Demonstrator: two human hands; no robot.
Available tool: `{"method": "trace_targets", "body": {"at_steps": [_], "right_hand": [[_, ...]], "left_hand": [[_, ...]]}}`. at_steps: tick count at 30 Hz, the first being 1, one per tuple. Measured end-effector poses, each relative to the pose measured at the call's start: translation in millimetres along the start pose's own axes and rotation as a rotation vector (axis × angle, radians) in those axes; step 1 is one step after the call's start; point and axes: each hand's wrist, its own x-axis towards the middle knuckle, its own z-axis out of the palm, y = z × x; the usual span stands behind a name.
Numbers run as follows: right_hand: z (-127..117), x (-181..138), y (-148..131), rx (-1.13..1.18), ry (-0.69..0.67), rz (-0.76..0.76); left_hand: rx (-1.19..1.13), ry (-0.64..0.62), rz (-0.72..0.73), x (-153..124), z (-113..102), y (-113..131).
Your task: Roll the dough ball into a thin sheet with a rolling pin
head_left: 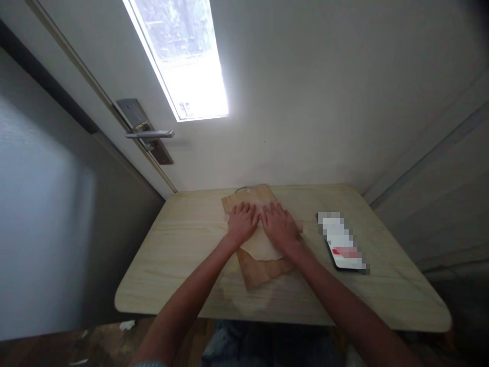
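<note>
A pale, thin sheet of dough (263,247) lies on a wooden cutting board (260,272), which sits at an angle on the table. A wooden rolling pin lies across the dough, mostly hidden under my hands; its right end (299,228) sticks out. My left hand (243,221) rests palm down over the pin's left part, fingers stretched forward. Beside it, my right hand (280,224) lies flat over the right part, its fingers also extended. The thumbs come close together in the middle.
A phone (340,242) with a partly blurred screen lies on the table (171,244) to the right. Behind the table stands a pale door with a metal handle (151,134) and a bright window pane (191,66). A grey panel rises at the left.
</note>
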Motion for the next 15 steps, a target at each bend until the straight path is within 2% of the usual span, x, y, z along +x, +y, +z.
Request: {"method": "trace_targets", "body": {"at_steps": [4, 10, 15], "right_hand": [[2.3, -2.8, -0.6, -0.024, 0.020, 0.001], [7.6, 20.4, 4.4, -0.023, 0.006, 0.016], [7.0, 39.2, 10.5, -0.002, -0.048, 0.016]], "left_hand": [[-0.001, -0.070, 0.014, 4.6, -2.7, -7.7], [-0.007, 0.039, -0.089, 22.9, 5.0, -3.7], [-0.034, 0.040, -0.104, 35.5, 5.2, -3.2]]}}
